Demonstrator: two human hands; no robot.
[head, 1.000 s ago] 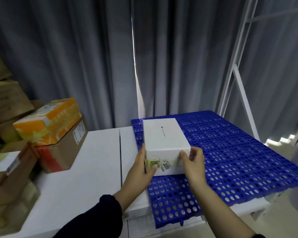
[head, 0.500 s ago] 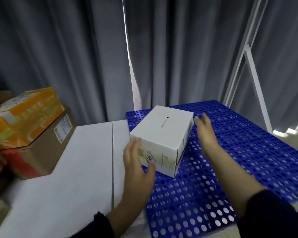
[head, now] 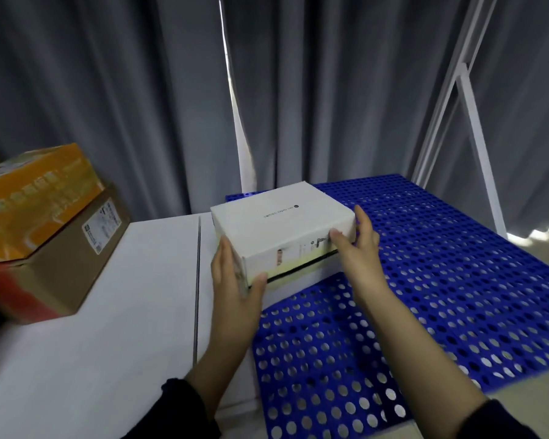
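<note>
**Squaring a white box on the blue panel**

The counter (head: 108, 312) carries a blue perforated panel (head: 441, 296) over its right part. The white box (head: 282, 223) lies at the panel's left edge, long side towards the viewer. The left hand (head: 235, 280) and right hand (head: 358, 255) clasp its opposite ends, thumbs on the front face. Even pressure at both ends should keep the base flat and the lid seam closed. Half a second earlier both hands were spread open and the box stood cornerwise.
</note>
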